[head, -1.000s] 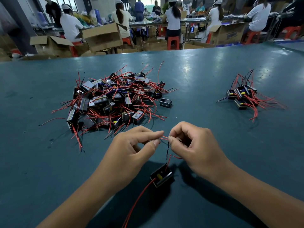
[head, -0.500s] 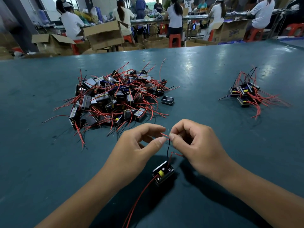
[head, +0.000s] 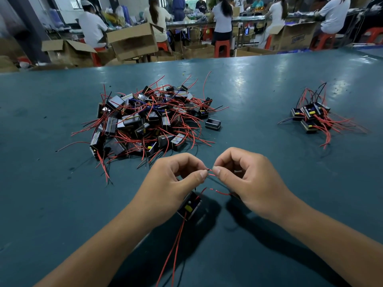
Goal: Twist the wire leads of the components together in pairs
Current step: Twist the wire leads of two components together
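A small black component [head: 189,206] with a yellow part hangs just above the table, half hidden under my left hand [head: 173,181]. Thin red and black wire leads [head: 209,171] rise from it. My left hand pinches the leads between thumb and forefinger. My right hand [head: 246,177] pinches the same lead ends from the other side, fingertips almost touching. Two long red leads [head: 176,245] trail from the component toward me.
A large pile of black components with red leads [head: 145,119] lies on the green table [head: 51,193] beyond my hands. One loose component [head: 213,124] sits right of it. A smaller group [head: 310,117] lies far right. Seated people and cardboard boxes [head: 132,41] fill the background.
The component has swung left, partly under my left hand. Both hands keep pinching the lead ends and have shifted slightly while working them.
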Available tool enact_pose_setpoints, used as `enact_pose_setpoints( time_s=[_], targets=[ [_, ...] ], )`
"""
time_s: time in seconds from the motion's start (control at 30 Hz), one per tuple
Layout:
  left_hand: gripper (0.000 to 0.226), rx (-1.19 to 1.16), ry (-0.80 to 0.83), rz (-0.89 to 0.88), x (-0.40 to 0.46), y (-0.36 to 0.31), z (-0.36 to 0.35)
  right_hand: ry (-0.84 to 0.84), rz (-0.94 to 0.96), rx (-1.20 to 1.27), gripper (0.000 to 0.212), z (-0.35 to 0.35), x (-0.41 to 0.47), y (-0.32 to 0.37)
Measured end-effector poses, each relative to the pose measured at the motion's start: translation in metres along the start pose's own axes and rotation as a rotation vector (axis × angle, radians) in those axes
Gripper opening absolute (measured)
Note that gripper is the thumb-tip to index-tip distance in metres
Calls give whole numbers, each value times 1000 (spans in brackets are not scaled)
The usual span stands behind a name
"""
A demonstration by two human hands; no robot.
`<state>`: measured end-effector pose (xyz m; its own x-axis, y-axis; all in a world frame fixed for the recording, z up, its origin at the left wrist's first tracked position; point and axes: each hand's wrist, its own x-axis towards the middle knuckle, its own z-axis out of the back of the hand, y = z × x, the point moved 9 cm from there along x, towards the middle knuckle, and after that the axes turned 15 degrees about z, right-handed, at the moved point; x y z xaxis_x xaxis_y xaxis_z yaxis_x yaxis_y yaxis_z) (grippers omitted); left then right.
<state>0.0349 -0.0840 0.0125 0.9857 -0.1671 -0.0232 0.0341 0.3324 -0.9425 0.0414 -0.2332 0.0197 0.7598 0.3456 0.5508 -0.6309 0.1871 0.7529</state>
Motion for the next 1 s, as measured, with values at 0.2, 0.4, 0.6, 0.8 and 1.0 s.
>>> enact_pose_setpoints(
  time_s=[0.2, 0.4, 0.6, 0.8, 1.0],
  targets=[
    [8, 136, -34, -54, 1, -3, 5, -8, -10, -83, 17, 1, 1, -1],
    [7, 179, -4, -29, 5, 2, 4, -31, -7, -116, 15, 3, 0, -4],
    [7, 204, -74, -42, 3, -3, 24, -82, -97, 10, 6, 14, 3, -18],
    [16, 305, 222, 26, -2, 3, 0, 148, 112, -87, 6, 22, 13, 15],
    [9, 266, 198, -30, -1, -1, -3, 387, 293, -276, 19, 1, 4, 32]
  ],
)
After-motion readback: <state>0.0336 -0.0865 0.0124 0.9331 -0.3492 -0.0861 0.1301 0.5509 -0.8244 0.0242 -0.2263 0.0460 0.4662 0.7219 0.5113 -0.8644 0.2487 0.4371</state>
